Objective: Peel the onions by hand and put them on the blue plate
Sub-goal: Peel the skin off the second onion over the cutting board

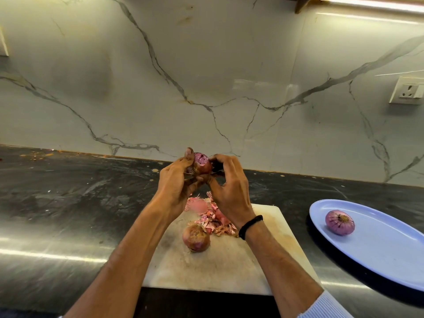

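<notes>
A partly peeled red onion (202, 163) is held up above the far end of the white cutting board (229, 267). My left hand (176, 180) grips it from the left, thumb up beside it. My right hand (229, 191) curls its fingers over the onion's right side, pinching at its skin. An unpeeled onion (196, 238) lies on the board below my wrists. A peeled purple onion (340, 222) sits on the blue plate (378, 253) at the right.
A pile of pink onion skins (212, 214) lies on the board's far end. The board and plate rest on a dark, glossy counter (80, 203) backed by a marble wall. A wall socket (407, 90) is at the right.
</notes>
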A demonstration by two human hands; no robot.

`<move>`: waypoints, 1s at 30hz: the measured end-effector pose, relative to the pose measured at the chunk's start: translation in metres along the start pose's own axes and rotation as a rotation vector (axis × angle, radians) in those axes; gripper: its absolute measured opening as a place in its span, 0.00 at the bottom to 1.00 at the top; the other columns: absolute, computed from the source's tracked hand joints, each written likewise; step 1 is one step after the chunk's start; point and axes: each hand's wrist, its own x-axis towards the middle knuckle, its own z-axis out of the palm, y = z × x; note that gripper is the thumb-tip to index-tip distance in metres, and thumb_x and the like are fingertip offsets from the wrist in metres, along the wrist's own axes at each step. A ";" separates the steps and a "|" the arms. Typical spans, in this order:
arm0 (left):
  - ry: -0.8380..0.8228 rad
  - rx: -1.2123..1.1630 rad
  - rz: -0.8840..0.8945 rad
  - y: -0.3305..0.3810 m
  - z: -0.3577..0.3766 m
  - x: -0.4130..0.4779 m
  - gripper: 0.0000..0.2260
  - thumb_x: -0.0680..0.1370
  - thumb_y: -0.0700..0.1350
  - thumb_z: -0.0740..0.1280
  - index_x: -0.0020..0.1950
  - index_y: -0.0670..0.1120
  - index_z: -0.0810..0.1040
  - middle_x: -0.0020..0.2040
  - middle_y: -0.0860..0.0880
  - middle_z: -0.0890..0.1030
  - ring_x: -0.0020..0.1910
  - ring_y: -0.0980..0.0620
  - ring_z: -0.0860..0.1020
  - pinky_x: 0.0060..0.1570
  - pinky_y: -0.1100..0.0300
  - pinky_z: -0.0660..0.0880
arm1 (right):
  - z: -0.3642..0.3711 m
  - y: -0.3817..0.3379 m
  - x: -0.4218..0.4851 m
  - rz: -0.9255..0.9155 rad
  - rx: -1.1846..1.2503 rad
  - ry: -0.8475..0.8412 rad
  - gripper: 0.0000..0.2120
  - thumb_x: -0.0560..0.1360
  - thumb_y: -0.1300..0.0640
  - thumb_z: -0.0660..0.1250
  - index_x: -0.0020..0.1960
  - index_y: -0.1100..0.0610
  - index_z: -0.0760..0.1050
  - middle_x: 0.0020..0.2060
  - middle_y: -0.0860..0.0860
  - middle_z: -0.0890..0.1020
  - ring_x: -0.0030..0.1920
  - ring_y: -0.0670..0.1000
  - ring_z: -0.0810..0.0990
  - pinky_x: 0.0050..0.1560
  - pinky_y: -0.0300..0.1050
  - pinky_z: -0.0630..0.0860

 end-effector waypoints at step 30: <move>0.052 0.067 0.024 -0.003 -0.003 0.005 0.21 0.77 0.53 0.69 0.56 0.36 0.80 0.49 0.37 0.85 0.47 0.43 0.84 0.45 0.50 0.83 | -0.003 0.003 0.002 0.020 -0.073 -0.020 0.09 0.73 0.64 0.74 0.49 0.60 0.74 0.47 0.52 0.73 0.45 0.44 0.71 0.46 0.30 0.73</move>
